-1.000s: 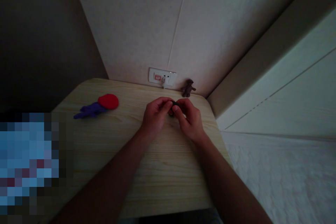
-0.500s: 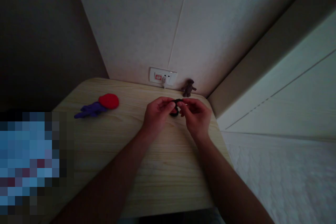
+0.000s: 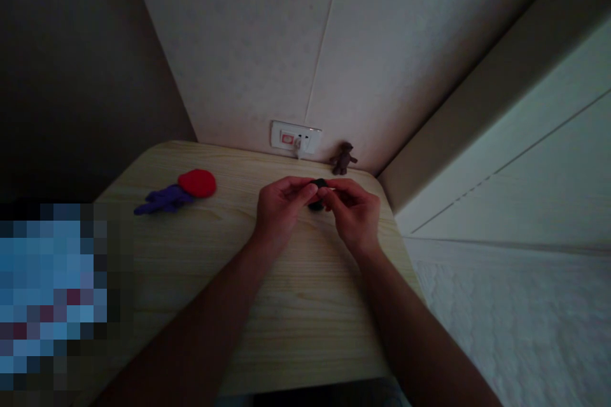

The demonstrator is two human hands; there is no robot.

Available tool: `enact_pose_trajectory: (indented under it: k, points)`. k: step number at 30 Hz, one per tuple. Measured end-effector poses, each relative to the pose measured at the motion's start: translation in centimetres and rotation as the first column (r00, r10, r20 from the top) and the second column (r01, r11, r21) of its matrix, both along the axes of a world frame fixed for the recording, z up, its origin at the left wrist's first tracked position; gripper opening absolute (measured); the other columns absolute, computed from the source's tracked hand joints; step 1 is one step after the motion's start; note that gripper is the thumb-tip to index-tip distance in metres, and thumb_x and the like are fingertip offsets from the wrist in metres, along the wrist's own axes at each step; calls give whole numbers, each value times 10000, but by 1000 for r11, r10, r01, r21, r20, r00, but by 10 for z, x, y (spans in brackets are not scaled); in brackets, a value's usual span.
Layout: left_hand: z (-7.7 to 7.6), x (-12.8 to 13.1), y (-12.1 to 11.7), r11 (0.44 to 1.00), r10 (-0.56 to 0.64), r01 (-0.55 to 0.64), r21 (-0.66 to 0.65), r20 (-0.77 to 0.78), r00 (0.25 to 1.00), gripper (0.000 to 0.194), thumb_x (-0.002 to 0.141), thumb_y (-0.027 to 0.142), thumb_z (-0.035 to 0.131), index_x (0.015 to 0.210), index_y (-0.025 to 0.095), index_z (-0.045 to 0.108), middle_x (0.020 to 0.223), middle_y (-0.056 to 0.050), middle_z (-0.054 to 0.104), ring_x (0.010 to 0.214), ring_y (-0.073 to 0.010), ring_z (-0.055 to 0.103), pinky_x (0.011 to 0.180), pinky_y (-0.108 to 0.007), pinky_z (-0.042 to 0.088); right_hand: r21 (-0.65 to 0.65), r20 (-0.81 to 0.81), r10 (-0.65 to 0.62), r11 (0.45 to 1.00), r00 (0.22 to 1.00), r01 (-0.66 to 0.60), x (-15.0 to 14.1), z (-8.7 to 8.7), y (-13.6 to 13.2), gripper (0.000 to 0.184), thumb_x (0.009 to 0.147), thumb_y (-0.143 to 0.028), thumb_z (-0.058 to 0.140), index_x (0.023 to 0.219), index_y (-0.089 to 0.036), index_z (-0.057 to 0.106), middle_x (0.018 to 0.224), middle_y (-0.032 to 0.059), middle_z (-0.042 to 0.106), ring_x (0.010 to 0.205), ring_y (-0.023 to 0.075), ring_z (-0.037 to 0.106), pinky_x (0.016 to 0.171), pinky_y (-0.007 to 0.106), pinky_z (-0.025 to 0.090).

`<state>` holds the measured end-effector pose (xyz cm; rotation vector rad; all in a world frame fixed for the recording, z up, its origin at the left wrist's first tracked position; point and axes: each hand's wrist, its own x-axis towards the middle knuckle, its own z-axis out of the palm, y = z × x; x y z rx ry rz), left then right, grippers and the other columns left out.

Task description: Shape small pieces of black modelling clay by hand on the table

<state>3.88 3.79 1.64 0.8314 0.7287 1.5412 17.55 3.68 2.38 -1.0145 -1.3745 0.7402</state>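
Both hands meet over the far part of the wooden table. Between the thumb and fingers of my left hand [image 3: 281,206] is one side of a small black piece of what looks like modelling clay [image 3: 321,184]. My right hand [image 3: 357,208] pinches its other side. A second dark part [image 3: 316,206] shows just below the fingertips; whether it joins the held piece is hidden. Behind my right hand a small brown clay figure [image 3: 343,159] stands upright by the wall. Off to the left, a flat red clay piece [image 3: 197,183] touches a lumpy purple clay piece [image 3: 165,199].
The pale wooden table [image 3: 296,324] has rounded far corners and meets the wall. A socket plate [image 3: 296,138] with a plug in it sits low on that wall. To the right are a white panel [image 3: 534,159] and a quilted white surface [image 3: 520,324].
The held black piece has gone from a curved, looped shape to a more compact one between the fingertips. My hands have shifted slightly left.
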Motion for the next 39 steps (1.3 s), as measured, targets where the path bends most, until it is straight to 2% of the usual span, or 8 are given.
enact_pose_trajectory:
  k: [6, 15, 20, 22, 25, 28, 33, 39]
  points:
    - [-2, 0, 1, 1000, -1, 1, 18, -15, 1000, 308, 676, 338, 912, 886, 149, 790, 861, -72, 799, 774, -193, 754, 840, -376, 620, 32, 67, -6, 999, 998, 4, -1, 3, -4, 129, 846, -359, 775, 862, -236, 740, 990, 68, 646, 775, 174, 636, 565, 291, 562]
    - [1, -1, 0, 997, -77, 78, -10, 52, 996, 299, 672, 349, 909, 872, 157, 797, 869, -65, 789, 774, -188, 738, 841, -378, 616, -33, 9, 83, 996, 997, -83, 0, 4, 0, 252, 824, -471, 780, 839, -229, 710, 1067, 74, 606, 870, 189, 625, 636, 297, 576]
    - [3, 0, 0, 989, -150, 149, 18, 91, 985, 270, 704, 335, 884, 873, 148, 787, 813, -54, 764, 708, -166, 707, 808, -363, 596, -56, -120, 144, 987, 982, -152, -2, 1, 1, 213, 840, -420, 768, 855, -225, 684, 888, 23, 634, 736, 147, 609, 639, 290, 542]
    - [4, 1, 1, 986, -167, 166, 22, 106, 980, 273, 702, 329, 884, 871, 142, 778, 796, -51, 751, 688, -152, 687, 771, -341, 584, -69, -161, 128, 988, 979, -141, -3, 0, 0, 217, 839, -414, 768, 887, -229, 666, 807, 1, 636, 683, 140, 606, 608, 282, 529]
    - [4, 1, 2, 985, -170, 170, 16, 116, 978, 298, 686, 329, 893, 872, 138, 761, 802, -47, 743, 681, -139, 668, 736, -320, 567, -81, -191, 112, 988, 975, -129, -3, 1, -1, 287, 809, -402, 805, 1024, -251, 690, 879, 5, 677, 696, 138, 629, 590, 272, 530]
    - [3, 0, 3, 987, -161, 159, 28, 99, 982, 291, 690, 329, 889, 870, 143, 756, 792, -40, 742, 680, -132, 661, 711, -294, 548, -69, -179, 167, 981, 970, -182, -1, 3, -1, 315, 813, -371, 814, 1108, -284, 749, 925, 9, 695, 726, 134, 640, 630, 280, 543]
    - [1, -1, 3, 988, -145, 143, 51, 47, 988, 237, 718, 319, 867, 868, 165, 769, 796, -37, 757, 693, -141, 685, 701, -280, 543, -61, -180, 195, 976, 964, -209, 1, 6, 0, 156, 799, -314, 829, 949, -276, 818, 876, 3, 728, 710, 128, 641, 640, 281, 536]
    - [-2, 0, 4, 989, -133, 134, 66, -25, 991, 244, 751, 320, 847, 936, 169, 795, 874, -62, 785, 746, -156, 706, 755, -301, 562, -68, -234, 145, 984, 961, -165, -1, 7, 2, 111, 754, -290, 852, 833, -231, 801, 778, -9, 737, 657, 117, 633, 618, 270, 529]
